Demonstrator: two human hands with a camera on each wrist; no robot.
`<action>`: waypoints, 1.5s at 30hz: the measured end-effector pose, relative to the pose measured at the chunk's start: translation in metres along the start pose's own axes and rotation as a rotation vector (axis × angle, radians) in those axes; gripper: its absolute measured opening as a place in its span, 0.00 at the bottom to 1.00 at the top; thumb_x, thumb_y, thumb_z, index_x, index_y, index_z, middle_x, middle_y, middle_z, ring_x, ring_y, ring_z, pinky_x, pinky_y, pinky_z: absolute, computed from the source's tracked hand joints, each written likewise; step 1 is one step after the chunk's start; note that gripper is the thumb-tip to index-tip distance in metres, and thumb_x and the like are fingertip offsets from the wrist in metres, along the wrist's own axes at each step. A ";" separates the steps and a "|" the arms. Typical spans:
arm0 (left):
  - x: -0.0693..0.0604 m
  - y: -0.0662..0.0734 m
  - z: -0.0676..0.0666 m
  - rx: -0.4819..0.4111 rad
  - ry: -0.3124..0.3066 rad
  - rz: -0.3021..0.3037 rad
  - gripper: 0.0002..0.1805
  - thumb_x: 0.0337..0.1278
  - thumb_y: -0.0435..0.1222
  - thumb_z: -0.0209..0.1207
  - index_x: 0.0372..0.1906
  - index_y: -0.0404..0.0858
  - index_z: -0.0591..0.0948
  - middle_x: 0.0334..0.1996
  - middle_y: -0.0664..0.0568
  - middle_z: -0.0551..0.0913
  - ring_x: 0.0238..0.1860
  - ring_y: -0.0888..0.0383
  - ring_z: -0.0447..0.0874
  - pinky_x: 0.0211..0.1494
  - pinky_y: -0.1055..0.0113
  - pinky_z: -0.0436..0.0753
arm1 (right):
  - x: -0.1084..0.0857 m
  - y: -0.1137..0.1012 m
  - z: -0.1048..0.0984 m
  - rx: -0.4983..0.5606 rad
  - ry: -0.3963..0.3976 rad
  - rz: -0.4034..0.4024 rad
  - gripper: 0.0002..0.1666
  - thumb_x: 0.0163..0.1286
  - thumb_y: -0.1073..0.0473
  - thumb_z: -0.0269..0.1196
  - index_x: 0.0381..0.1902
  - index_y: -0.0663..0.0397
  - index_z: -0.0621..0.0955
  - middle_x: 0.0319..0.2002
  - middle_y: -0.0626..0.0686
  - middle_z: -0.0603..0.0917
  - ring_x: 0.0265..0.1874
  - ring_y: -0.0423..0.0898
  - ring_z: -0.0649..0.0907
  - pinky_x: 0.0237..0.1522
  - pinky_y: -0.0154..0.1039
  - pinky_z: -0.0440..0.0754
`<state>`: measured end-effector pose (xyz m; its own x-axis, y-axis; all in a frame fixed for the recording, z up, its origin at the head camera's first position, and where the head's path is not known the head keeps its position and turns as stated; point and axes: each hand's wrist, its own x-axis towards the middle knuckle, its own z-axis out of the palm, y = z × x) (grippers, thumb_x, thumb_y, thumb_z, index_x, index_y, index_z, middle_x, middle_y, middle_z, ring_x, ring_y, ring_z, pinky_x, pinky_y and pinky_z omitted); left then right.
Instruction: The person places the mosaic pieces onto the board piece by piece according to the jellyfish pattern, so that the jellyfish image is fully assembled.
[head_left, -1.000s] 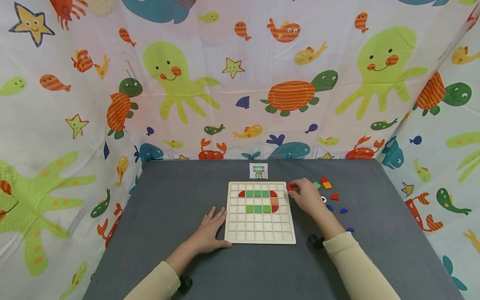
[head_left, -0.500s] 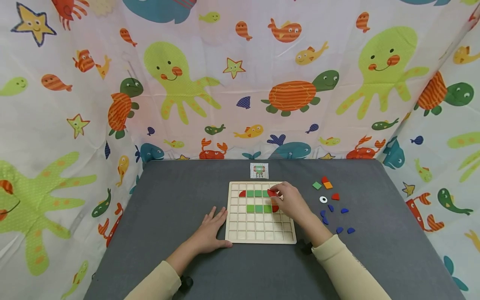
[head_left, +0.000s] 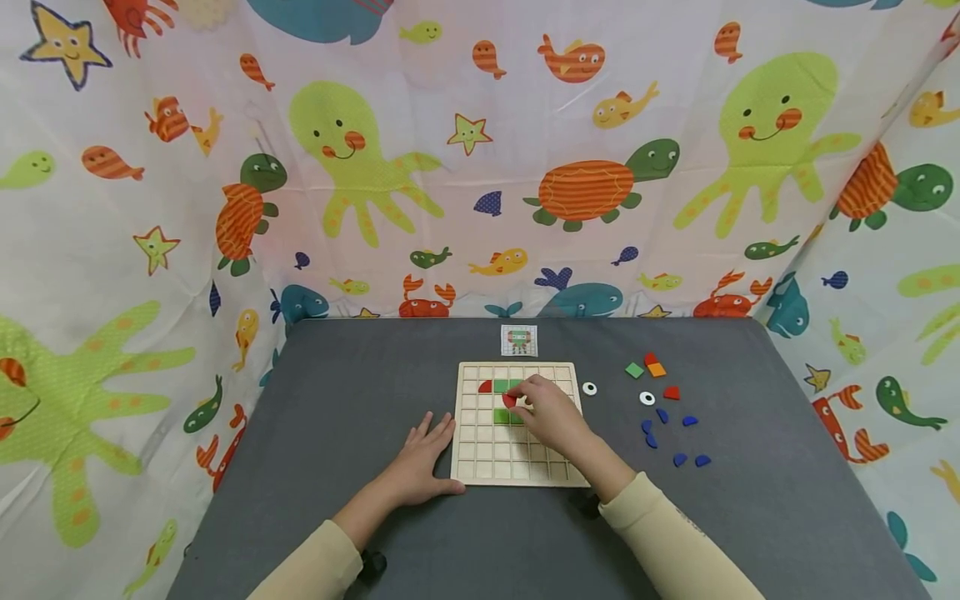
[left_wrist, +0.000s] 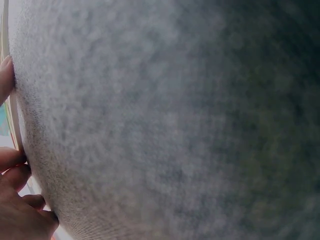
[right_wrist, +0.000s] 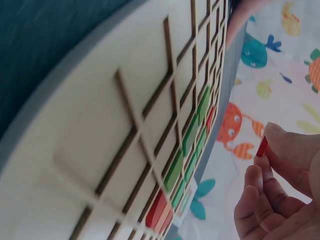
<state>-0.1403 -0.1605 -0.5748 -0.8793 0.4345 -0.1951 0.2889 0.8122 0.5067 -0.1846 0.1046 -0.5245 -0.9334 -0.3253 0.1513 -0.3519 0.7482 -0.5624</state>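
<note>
Leftward over the grid board (head_left: 477,468) since half a second ago, the right hand (head_left: 553,415) pinches a red piece (head_left: 509,401) above the board's far half. The left hand (head_left: 415,471), fingers extended, touches its left edge. Right of the board lie a white ring (head_left: 585,389) and, farther out, blue pieces (head_left: 690,422).
</note>
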 end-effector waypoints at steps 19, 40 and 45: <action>0.001 0.000 0.000 0.001 0.011 0.000 0.61 0.48 0.59 0.73 0.81 0.41 0.54 0.82 0.49 0.51 0.82 0.39 0.36 0.79 0.37 0.48 | 0.016 -0.014 0.040 -0.090 -0.102 -0.028 0.11 0.65 0.59 0.72 0.45 0.53 0.89 0.42 0.51 0.85 0.44 0.49 0.83 0.49 0.47 0.83; -0.001 0.003 -0.001 0.004 0.010 -0.005 0.61 0.48 0.58 0.73 0.81 0.41 0.54 0.82 0.50 0.51 0.82 0.40 0.36 0.79 0.38 0.48 | 0.025 -0.013 0.049 -0.271 -0.079 -0.098 0.13 0.61 0.59 0.75 0.44 0.51 0.89 0.39 0.51 0.86 0.41 0.51 0.83 0.44 0.48 0.83; -0.001 0.002 -0.001 0.007 0.008 -0.001 0.60 0.49 0.58 0.72 0.81 0.41 0.54 0.82 0.50 0.51 0.82 0.40 0.36 0.79 0.37 0.48 | 0.029 -0.013 0.047 -0.222 -0.123 -0.064 0.14 0.60 0.60 0.75 0.45 0.51 0.89 0.40 0.50 0.88 0.42 0.50 0.84 0.45 0.49 0.83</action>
<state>-0.1387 -0.1594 -0.5729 -0.8826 0.4307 -0.1883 0.2909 0.8151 0.5010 -0.2039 0.0584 -0.5514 -0.8981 -0.4337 0.0726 -0.4290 0.8281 -0.3607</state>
